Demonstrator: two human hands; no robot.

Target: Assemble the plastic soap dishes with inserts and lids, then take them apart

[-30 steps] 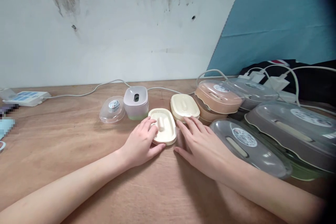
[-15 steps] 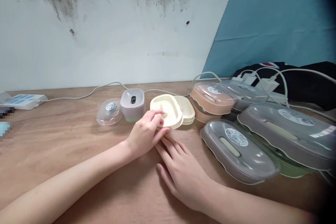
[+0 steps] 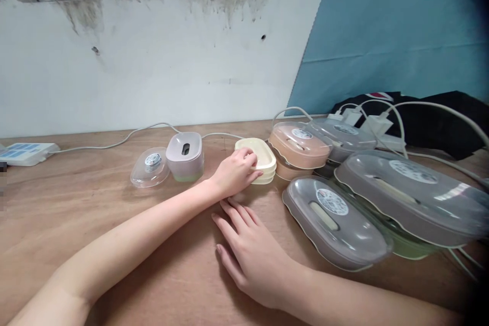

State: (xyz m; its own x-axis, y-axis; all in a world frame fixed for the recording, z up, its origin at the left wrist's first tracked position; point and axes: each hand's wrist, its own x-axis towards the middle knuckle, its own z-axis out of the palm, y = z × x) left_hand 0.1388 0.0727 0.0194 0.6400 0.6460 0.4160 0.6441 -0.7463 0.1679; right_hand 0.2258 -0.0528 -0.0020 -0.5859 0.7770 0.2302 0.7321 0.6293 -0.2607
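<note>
Just right of centre, shallow cream plastic trays (image 3: pixel 265 160) are stacked with rounded corners lined up. My left hand (image 3: pixel 237 173) curls over the near-left edge of the top one, fingers bent and thumb at its side; the fingertips are partly hidden. Lower down, my right hand (image 3: pixel 254 254) lies palm down on the table with its fingers apart, holding nothing. Left of the stack stands a small lilac container (image 3: pixel 186 155) with a slot in its lid and a green base. Beside it sits a clear lid (image 3: pixel 148 168) with a round sticker.
To the right are a peach lidded box (image 3: pixel 300 147), a grey lidded box (image 3: pixel 336 229) and a larger grey-lidded box (image 3: pixel 412 193). Behind them run white cables and plugs (image 3: pixel 376 125). A white power strip (image 3: pixel 30 154) lies far left; a white wall (image 3: pixel 153 66) backs the table.
My left hand has moved right and set the raised cream tray onto the stack. My right hand's fingers have spread a little. The view has shifted slightly.
</note>
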